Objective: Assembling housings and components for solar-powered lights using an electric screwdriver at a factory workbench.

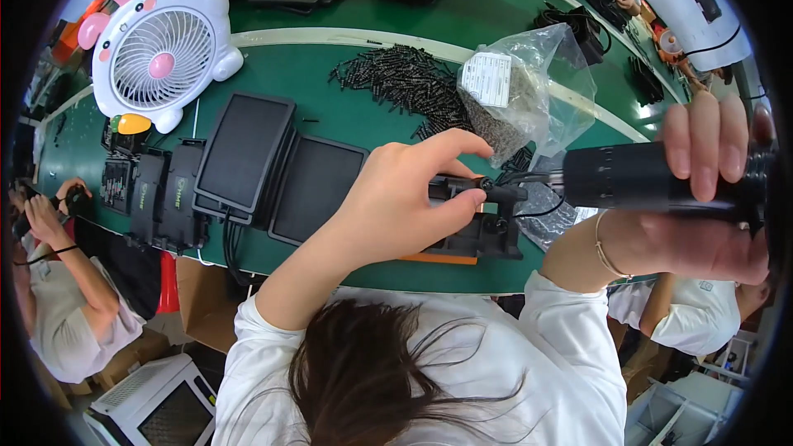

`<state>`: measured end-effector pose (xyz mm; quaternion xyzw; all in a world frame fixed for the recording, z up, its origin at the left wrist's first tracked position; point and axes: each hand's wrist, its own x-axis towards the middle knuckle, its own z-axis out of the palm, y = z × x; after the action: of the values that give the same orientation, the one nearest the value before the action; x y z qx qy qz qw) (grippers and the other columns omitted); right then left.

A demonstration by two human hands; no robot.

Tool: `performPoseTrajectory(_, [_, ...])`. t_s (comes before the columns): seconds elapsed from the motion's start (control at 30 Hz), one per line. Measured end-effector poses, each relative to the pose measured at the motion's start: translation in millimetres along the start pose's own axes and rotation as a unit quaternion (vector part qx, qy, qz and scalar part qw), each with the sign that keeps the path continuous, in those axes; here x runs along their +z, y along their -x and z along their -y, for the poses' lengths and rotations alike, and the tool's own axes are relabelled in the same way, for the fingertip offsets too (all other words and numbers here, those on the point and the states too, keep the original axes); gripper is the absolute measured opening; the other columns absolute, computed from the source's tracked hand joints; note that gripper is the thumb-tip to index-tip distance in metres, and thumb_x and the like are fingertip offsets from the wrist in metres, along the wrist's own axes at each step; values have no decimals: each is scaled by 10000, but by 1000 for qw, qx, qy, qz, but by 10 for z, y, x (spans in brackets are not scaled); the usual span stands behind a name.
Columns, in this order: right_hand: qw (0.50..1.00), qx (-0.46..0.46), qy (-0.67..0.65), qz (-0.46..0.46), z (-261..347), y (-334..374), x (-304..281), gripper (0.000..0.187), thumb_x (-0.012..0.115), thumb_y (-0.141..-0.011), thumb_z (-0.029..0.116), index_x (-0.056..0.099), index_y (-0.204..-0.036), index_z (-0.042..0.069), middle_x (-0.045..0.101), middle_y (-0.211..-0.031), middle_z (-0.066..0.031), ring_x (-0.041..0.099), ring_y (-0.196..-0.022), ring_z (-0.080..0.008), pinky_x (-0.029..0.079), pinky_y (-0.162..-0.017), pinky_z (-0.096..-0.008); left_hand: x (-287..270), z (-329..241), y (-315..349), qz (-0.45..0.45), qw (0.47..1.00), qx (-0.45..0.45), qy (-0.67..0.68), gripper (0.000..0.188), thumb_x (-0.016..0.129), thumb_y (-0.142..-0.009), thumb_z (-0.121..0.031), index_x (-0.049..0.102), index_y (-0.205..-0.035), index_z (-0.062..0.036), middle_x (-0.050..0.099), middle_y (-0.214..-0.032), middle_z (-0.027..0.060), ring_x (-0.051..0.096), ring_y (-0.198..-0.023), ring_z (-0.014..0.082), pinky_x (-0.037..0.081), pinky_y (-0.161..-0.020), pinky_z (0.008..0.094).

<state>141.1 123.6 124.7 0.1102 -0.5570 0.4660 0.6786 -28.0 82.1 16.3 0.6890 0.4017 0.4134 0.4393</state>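
Head view: the right hand [709, 157] wrapped a black power screwdriver [619, 175], its tip toward a black housing [489, 241] at the worktop [289, 66]'s near edge; the left hand [405, 198], thumb and forefinger parted, presumably steadied it, grip unclear; screws [401, 74] lay conveniently beyond.

long green worktable [285, 74], floor [171, 329] perhaps grey

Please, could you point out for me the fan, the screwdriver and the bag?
Screwdriver [615, 175]: head view, on its black barrel.
Fan [161, 66]: head view, on its pink hub.
Bag [548, 92]: head view, on its clear plastic.
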Motion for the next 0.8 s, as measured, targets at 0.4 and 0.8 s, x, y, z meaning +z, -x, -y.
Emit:
performPoseTrajectory(0.4, [976,210,26,46,111,41,-135,538,681,-682,253,409,-1064,-12,449,-811,-43,459,-642,-99,362,-606,-247,35,44,31,-20,999,36,-5,306,632,-704,-42,540,-995,-33,663,-796,105,650,-716,253,487,-639,278])
performPoseTrajectory(0.8, [969,212,62,110,-36,18,-32,479,641,-708,223,377,-1038,-3,473,-734,-38,455,-550,-99,384,-529,-227,49,46,16,-31,999,30,-6,341,643,-707,-53,507,-1020,-45,663,-810,107,652,-726,256,484,-597,286])
